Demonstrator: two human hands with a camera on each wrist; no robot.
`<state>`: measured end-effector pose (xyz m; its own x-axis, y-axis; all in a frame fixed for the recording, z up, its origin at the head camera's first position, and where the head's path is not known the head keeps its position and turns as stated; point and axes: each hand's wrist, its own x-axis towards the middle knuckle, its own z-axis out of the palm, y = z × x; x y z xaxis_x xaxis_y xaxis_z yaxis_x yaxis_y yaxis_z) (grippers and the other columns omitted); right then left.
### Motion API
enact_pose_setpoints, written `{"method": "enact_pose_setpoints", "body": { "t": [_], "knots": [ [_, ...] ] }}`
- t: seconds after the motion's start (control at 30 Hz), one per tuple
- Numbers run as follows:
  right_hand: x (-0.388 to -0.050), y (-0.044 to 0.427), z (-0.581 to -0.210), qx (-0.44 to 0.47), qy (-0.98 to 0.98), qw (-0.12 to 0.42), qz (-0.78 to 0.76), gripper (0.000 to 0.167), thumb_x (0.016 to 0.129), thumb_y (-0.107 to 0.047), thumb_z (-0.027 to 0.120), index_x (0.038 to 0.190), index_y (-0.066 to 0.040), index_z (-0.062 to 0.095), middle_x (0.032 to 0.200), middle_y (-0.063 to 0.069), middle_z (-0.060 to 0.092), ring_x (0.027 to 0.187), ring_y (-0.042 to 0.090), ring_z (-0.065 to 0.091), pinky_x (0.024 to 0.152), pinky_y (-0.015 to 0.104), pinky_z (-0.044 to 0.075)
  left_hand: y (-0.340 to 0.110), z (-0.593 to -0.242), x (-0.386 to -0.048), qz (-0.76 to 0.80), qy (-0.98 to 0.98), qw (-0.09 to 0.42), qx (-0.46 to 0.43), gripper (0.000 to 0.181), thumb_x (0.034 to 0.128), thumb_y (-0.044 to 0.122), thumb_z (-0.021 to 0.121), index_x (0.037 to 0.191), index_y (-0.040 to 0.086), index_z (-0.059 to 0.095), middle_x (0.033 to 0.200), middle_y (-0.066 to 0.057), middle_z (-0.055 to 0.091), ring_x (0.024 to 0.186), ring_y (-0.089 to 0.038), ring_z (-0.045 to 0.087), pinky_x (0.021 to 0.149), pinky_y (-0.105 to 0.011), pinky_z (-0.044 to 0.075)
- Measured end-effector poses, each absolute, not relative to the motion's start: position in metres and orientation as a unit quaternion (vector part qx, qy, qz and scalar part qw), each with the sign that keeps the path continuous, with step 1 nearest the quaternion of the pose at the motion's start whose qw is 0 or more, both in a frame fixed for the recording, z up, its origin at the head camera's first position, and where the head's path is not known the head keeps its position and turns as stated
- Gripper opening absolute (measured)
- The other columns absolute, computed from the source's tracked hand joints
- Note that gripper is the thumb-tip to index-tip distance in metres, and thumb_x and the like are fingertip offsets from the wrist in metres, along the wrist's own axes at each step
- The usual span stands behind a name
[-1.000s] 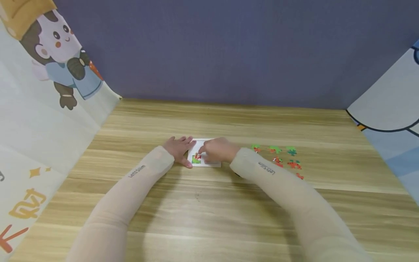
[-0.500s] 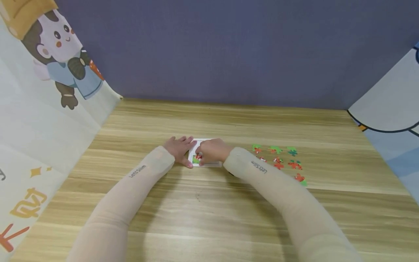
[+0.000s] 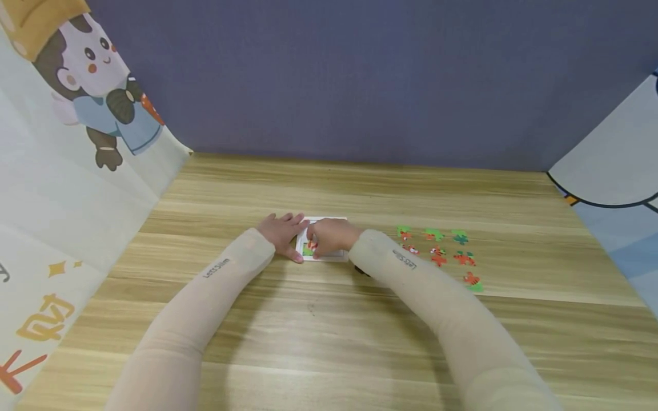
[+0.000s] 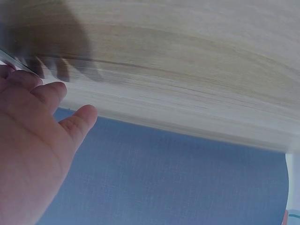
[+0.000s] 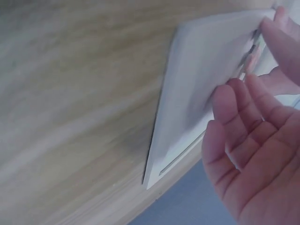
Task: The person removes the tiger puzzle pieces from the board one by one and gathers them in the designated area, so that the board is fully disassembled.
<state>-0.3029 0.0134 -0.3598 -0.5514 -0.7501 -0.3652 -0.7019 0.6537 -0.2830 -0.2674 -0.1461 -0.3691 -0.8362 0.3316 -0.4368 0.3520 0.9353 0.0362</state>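
A white puzzle tray (image 3: 336, 259) lies on the table between both hands. Spread fingers of my left hand (image 3: 281, 234) rest along its left border. In the left wrist view the fingers (image 4: 44, 93) look straight and apart. My right hand (image 3: 334, 235) is over the tray, its thumb and fingertips pinching a small red and green puzzle piece (image 3: 311, 248) in the tray's near left corner. How many pieces lie there is hidden by the fingers. The right wrist view shows the bare white tray floor (image 5: 197, 65) and the curled fingers (image 5: 225, 103) at the piece.
Loose puzzle pieces (image 3: 438, 258) in red and green lie spread in rows on the wooden table (image 3: 308, 354), right of the tray. A small dark thing (image 3: 361, 270) shows partly under the right sleeve. A blue-grey partition (image 3: 329, 80) stands behind the table.
My right hand has shifted slightly left and its fingers have closed in at the tray's near left corner. More loose pieces show beside the right sleeve. The left hand stays put.
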Motion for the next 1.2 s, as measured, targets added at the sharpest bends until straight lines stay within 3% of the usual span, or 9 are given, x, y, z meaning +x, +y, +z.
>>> {"method": "enact_pose_setpoints", "body": {
  "t": [0.13,0.23,0.33,0.67,0.93,1.2],
  "knots": [
    [-0.307,0.017,-0.361,-0.41,0.871,0.247,-0.11,0.057,0.078,-0.006,0.075,0.131,-0.012,0.055,0.103,0.002,0.064,0.08,0.014,0.057,0.071,0.031,0.05,-0.146,-0.371,-0.269,-0.019,0.958,0.225,0.176,0.101,0.0792,0.058,0.068,0.154,0.011,0.018,0.158,-0.013,0.011,0.144,-0.034,0.015,0.112,-0.057,0.015],
    [-0.309,0.019,-0.363,-0.411,0.86,0.254,-0.163,0.05,0.077,0.001,0.072,0.124,-0.007,0.057,0.098,0.003,0.063,0.077,0.013,0.055,0.067,0.024,0.048,-0.147,-0.374,-0.271,-0.017,0.959,0.222,0.175,0.101,0.079,0.058,0.068,0.154,0.011,0.018,0.158,-0.014,0.012,0.143,-0.035,0.016,0.111,-0.058,0.015],
    [-0.311,0.02,-0.365,-0.407,0.849,0.263,-0.209,0.032,0.077,0.004,0.071,0.107,-0.001,0.059,0.084,0.004,0.061,0.074,0.012,0.054,0.066,0.021,0.045,-0.147,-0.375,-0.272,-0.018,0.959,0.219,0.177,0.101,0.079,0.058,0.068,0.154,0.01,0.019,0.158,-0.014,0.013,0.143,-0.035,0.018,0.111,-0.058,0.017],
    [-0.309,0.023,-0.372,-0.394,0.83,0.263,-0.293,0.025,0.074,0.013,0.065,0.095,-0.001,0.063,0.082,0.006,0.063,0.075,0.011,0.055,0.064,0.017,0.046,-0.144,-0.375,-0.274,-0.025,0.959,0.218,0.178,0.103,0.0774,0.063,0.066,0.154,0.011,0.019,0.158,-0.013,0.015,0.143,-0.034,0.019,0.111,-0.056,0.018],
    [-0.312,0.027,-0.374,-0.363,0.836,0.26,-0.319,0.024,0.074,0.01,0.064,0.095,-0.002,0.067,0.082,0.005,0.065,0.072,0.011,0.056,0.063,0.019,0.048,-0.142,-0.373,-0.275,-0.024,0.958,0.222,0.179,0.101,0.0803,0.058,0.067,0.154,0.011,0.017,0.158,-0.014,0.013,0.143,-0.035,0.018,0.111,-0.057,0.018],
    [-0.316,0.037,-0.372,-0.352,0.826,0.279,-0.342,0.025,0.085,0.004,0.061,0.109,0.004,0.068,0.079,0.008,0.069,0.061,0.011,0.059,0.061,0.02,0.048,-0.148,-0.377,-0.277,-0.029,0.957,0.232,0.169,0.102,0.08,0.06,0.066,0.154,0.009,0.016,0.158,-0.013,0.009,0.143,-0.034,0.016,0.111,-0.057,0.016]
  ]
}}
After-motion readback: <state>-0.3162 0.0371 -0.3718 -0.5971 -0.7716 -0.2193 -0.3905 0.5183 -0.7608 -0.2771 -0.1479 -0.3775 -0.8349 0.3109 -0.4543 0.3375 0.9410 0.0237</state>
